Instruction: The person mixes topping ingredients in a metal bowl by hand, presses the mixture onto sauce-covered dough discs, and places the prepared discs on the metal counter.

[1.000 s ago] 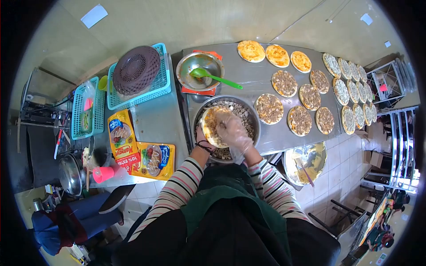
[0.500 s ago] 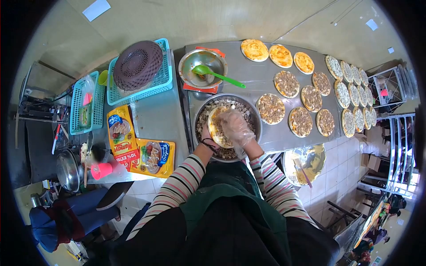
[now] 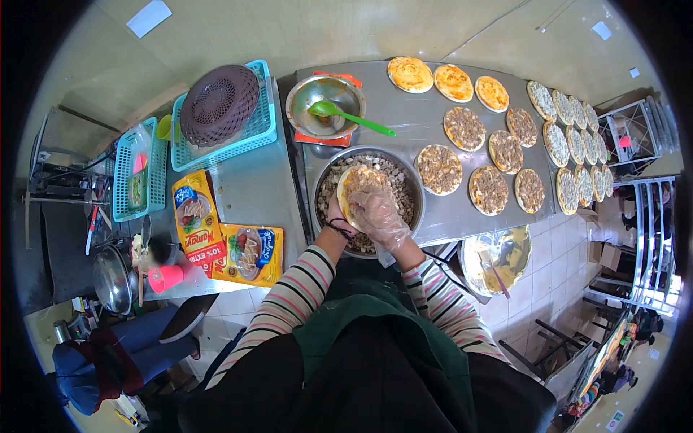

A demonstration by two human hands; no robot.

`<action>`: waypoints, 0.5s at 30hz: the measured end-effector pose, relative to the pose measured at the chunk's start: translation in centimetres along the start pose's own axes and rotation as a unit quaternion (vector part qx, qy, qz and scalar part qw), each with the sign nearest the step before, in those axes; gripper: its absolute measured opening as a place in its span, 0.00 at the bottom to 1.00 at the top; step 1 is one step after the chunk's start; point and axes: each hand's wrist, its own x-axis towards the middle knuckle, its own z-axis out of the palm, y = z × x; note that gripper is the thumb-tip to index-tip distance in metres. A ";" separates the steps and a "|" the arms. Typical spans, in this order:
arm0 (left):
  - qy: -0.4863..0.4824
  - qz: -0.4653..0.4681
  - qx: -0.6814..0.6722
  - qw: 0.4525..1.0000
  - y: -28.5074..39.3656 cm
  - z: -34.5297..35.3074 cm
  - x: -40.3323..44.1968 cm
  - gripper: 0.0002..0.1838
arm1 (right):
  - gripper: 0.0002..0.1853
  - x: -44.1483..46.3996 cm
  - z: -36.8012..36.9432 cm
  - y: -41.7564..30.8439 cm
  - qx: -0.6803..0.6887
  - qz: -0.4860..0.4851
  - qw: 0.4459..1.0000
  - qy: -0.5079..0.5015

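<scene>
Yellow pouches (image 3: 250, 254) — "Mamay's", "Original", "10% EXTRA" — near pink cup (image 3: 165, 278)

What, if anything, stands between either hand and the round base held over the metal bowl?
Nothing visible blocks the left hand, which holds the base directly. Between the right hand and the base are only a clear glove and topping.

Single head-worn camera, looking forward and steeply down, wide curved view, bare hands at close range
</scene>
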 end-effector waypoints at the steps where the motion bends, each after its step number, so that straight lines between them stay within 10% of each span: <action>1: -0.002 0.000 0.002 1.000 0.2 0.1 0.1 0.24 | 0.09 0.3 0.0 0.2 0.000 -0.033 0.999 0.014; 15: -0.102 -0.050 -0.066 0.991 0.6 -1.5 -2.2 0.21 | 0.08 4.3 -1.6 4.7 -0.052 0.007 0.998 -0.032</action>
